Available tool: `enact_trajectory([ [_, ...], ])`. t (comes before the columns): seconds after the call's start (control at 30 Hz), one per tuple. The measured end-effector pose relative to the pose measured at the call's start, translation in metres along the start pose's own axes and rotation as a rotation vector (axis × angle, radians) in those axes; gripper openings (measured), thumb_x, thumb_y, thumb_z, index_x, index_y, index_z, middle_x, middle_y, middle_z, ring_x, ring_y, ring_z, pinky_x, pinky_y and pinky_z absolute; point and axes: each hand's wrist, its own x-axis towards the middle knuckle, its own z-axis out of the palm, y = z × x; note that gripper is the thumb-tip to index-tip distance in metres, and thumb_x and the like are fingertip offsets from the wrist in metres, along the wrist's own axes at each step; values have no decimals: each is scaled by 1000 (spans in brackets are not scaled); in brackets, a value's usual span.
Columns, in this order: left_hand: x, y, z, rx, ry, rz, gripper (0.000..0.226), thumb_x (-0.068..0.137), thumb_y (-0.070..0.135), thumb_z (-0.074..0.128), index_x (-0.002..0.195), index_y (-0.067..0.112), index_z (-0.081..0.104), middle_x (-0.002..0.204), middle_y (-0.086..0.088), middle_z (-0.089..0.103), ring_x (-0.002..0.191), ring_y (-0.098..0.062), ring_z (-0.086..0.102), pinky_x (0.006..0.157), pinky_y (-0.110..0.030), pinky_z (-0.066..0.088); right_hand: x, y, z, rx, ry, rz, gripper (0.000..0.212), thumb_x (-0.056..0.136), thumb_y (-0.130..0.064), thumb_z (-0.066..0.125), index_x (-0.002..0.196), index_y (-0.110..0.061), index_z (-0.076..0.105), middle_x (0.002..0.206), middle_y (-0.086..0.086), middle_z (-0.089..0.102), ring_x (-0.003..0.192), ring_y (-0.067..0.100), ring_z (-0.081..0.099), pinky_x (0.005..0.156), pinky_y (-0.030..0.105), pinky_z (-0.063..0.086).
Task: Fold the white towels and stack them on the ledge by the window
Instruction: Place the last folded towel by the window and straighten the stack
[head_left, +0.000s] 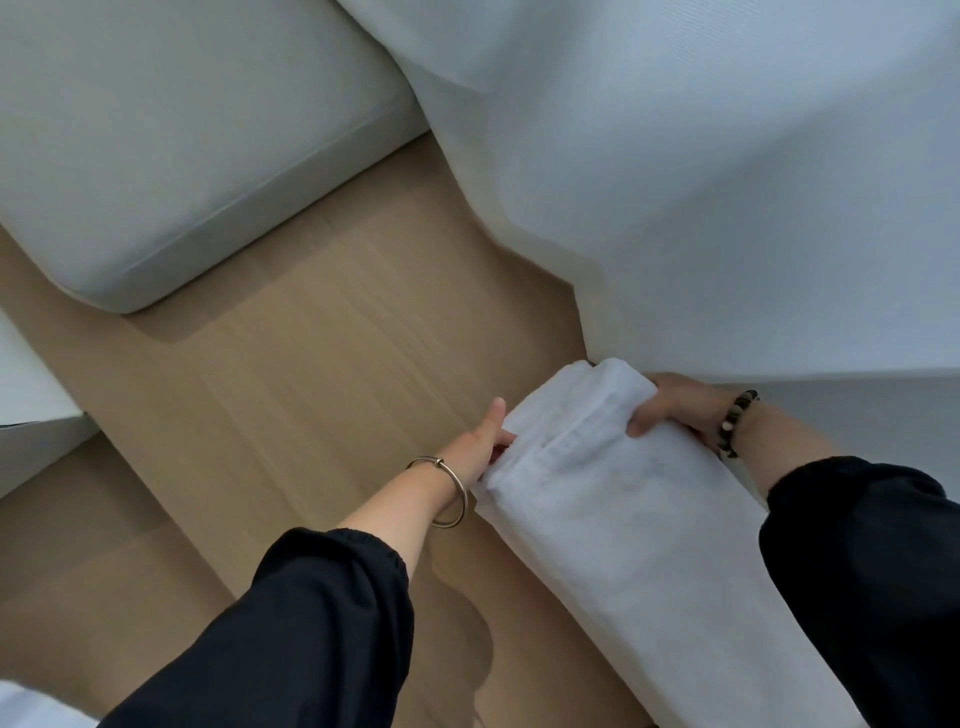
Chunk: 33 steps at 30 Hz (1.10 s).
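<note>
Black sleeves (311, 623), right hand (670, 408) gripping folded white towel (623, 519), left hand (480, 439) fingers hidden under it, wooden surface (311, 364), cushion (182, 130), curtain (727, 182).

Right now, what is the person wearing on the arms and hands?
Both arms are in loose black sleeves with gathered elastic cuffs: left sleeve, right sleeve. The left hand has no glove, and a thin metal bangle with a small clasp circles its wrist. The right hand has no glove either; its wrist carries a bracelet of dark beads with one pale bead.
</note>
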Motion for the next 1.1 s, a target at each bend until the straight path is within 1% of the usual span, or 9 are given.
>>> enact_trajectory([
  [0.17,0,-4,2,-13,-87,71,70,82,73,38,130,25,51,133,3,53,123,-18,48,108,-39,34,4,5,-6,69,14,-22,57,49,-1,69,104,-14,66,94,11,73,82,28,71,60,35,57],
  [0.33,-1,-11,2,-77,-63,92,53,87,66,39,127,32,46,133,8,49,117,-11,45,96,-29,35,0,8,-16,98,72,-25,56,47,-2,70,102,-13,68,95,13,73,86,33,69,64,40,56],
  [0.5,-4,-9,6,-54,-34,107,62,89,58,43,139,23,40,141,4,44,128,-15,42,104,-32,35,-1,4,-1,79,143,-39,60,46,-6,74,104,-21,69,98,7,73,92,30,68,75,42,55],
  [0.7,-13,-10,6,-124,-93,117,85,77,71,49,146,27,30,148,9,33,136,-12,32,107,-27,26,3,3,3,3,256,-28,58,58,0,78,113,-10,62,107,12,68,99,33,63,91,52,50],
  [0.77,-12,-13,7,-73,-68,135,76,80,57,58,145,28,30,146,10,34,134,-11,34,104,-24,28,4,-1,5,-58,262,-6,55,63,0,77,114,-9,57,108,13,65,100,33,62,91,50,50],
  [0.9,-15,-22,12,-163,4,156,50,83,26,71,124,29,42,137,-1,47,122,-17,49,105,-35,40,4,-15,11,-366,260,-3,59,72,-12,73,122,-17,44,113,6,55,101,25,56,84,39,51],
  [0.97,-20,-26,17,-188,53,171,41,79,22,74,107,30,47,132,0,51,119,-16,51,99,-30,43,3,-18,7,-225,180,-33,49,77,-25,69,123,-18,52,115,6,61,105,25,60,84,36,52],
  [1.03,-27,-26,22,-145,210,183,37,72,31,79,94,31,48,122,8,53,110,-9,53,80,-17,44,1,-22,7,23,165,4,43,84,-48,59,113,-18,64,114,5,67,104,23,64,88,35,51],
  [1.1,-32,-22,27,-18,435,118,45,63,48,80,84,29,45,100,15,49,85,-4,52,59,-14,35,7,-25,7,23,298,82,63,86,-65,43,118,-14,62,120,7,64,108,25,61,99,40,44],
])
